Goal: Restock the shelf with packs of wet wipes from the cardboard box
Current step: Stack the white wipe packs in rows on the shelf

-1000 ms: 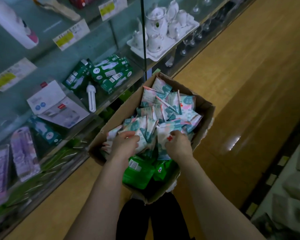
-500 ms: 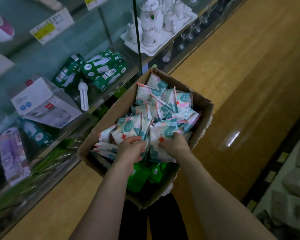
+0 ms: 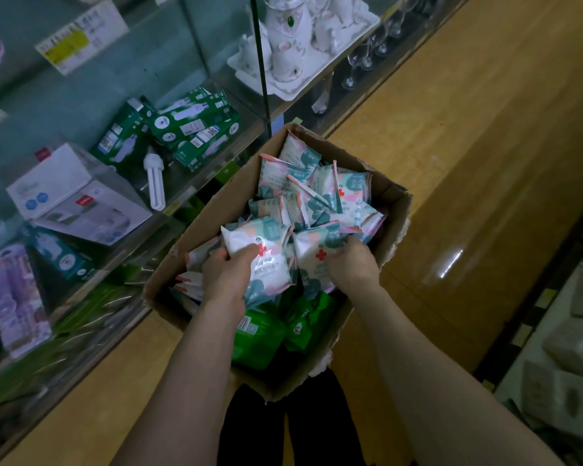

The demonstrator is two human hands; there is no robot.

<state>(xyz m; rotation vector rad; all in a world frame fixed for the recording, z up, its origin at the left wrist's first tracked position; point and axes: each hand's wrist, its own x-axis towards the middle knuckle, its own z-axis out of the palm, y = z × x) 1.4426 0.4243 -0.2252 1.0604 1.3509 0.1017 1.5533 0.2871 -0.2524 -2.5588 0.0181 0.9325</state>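
Left of the cardboard box (image 3: 396, 210), the glass shelf (image 3: 196, 200) carried green bulb cartons (image 3: 196, 129). I could not make out which slot was meant for wipes.

Inside the box, near-left, I had the left hand (image 3: 226, 280) clamped on one white pack of wet wipes (image 3: 271, 264), thumb across its face. Near-right, the right hand (image 3: 350, 264) was curled round a second pack (image 3: 317, 255), red cross up. Both packs sat part-raised against the loose heap (image 3: 317, 193) filling the box's far half. Green packs (image 3: 260, 334) lay at its near end.

Judged: lifting stage, box still looked full. To do it well, draw each pack straight up clear of its neighbours. Hold the body, not the crimped seam, as the film looked slippery. Then swing left of the box, minding the glass edge.
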